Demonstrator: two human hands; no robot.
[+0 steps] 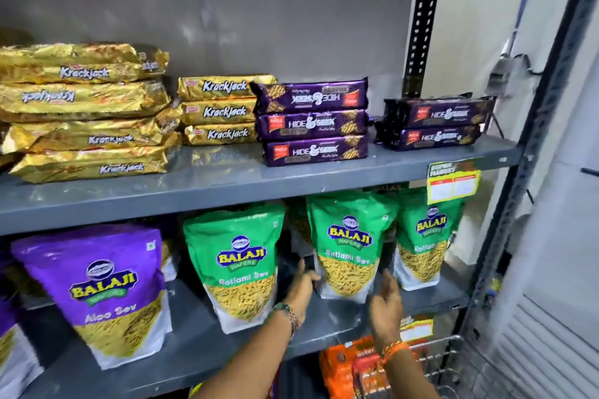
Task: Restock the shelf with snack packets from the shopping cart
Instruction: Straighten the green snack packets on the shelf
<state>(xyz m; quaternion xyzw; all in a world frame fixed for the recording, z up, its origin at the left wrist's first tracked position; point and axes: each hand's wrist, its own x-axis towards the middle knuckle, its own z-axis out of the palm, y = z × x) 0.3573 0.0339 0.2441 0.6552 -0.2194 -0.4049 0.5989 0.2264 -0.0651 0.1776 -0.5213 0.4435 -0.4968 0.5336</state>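
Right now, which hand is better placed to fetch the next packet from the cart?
The right hand: open, and nearer the wire cart at lower right. The left hand touches the middle green packet.

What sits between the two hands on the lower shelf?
In the head view, a green Ratlami Sev pouch stands upright between the left hand and right hand.

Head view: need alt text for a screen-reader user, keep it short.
Two bare hands, left hand and right hand, reach either side of a green snack pouch standing on the lower shelf, both open, neither closed on it. More green and purple pouches stand beside it; gold and purple biscuit packs are stacked on the upper shelf. A wire cart sits at bottom right.
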